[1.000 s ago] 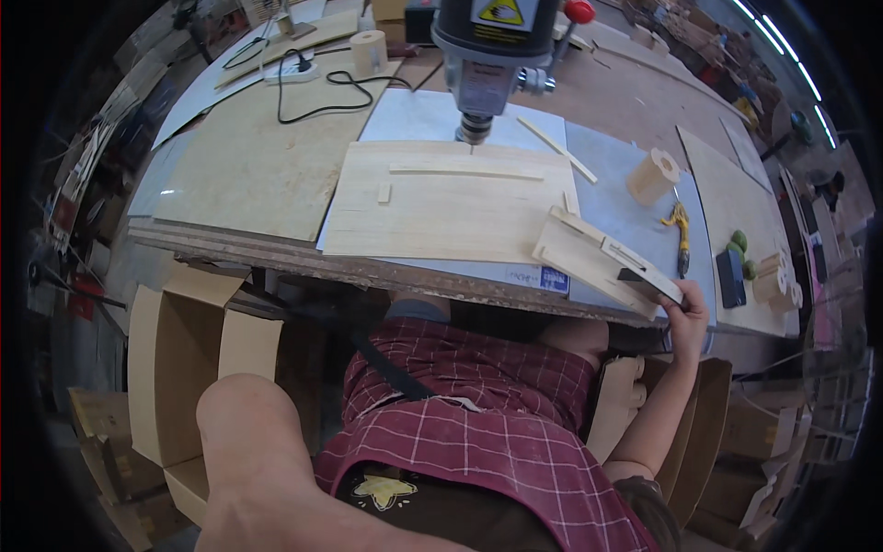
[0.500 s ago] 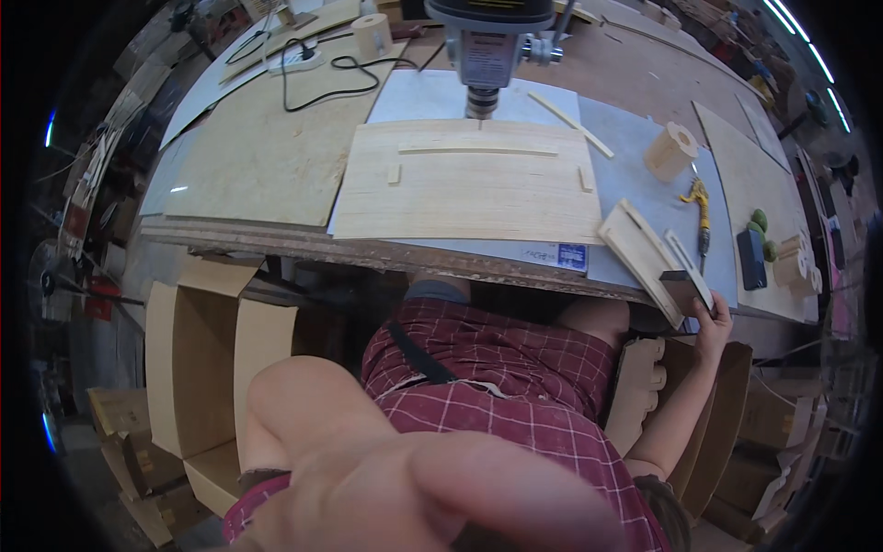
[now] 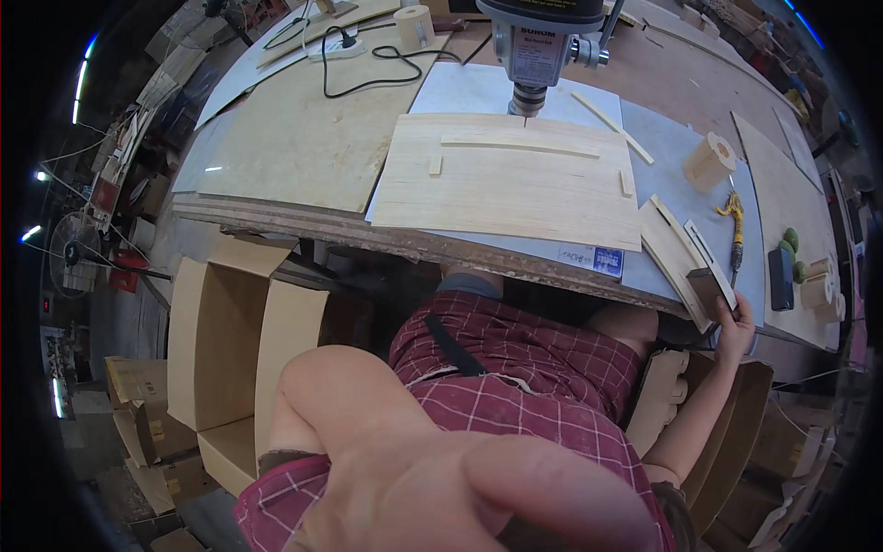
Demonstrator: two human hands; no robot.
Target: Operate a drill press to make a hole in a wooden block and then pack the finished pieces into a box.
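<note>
At the table's near right edge, my right hand (image 3: 733, 328) is closed on the near end of a pale slotted strip (image 3: 709, 253) with a dark block (image 3: 706, 285) against it. Beside that tool, a grooved wooden piece (image 3: 674, 260) lies slanted, its near end reaching over the edge. My left hand (image 3: 432, 492) looms large and blurred close to the camera, the arm bent up toward it; its thumb stretches right, while the other fingers are out of view. Under the drill chuck (image 3: 528, 97) lies a wooden board (image 3: 510, 198) bearing a long strip (image 3: 520, 147) and two short pieces.
A yellow-handled tool (image 3: 735, 230), a wooden cylinder (image 3: 708, 162) and a dark blue box (image 3: 781, 279) sit at the right. A thin stick (image 3: 612, 127) lies behind the board. A black cable (image 3: 372, 85) loops at the back left. Open cardboard boxes (image 3: 213, 345) stand below the table.
The whole scene has shifted right in the picture as the view turned. My right hand keeps its grip on the slotted strip; my left hand stays raised near the camera.
</note>
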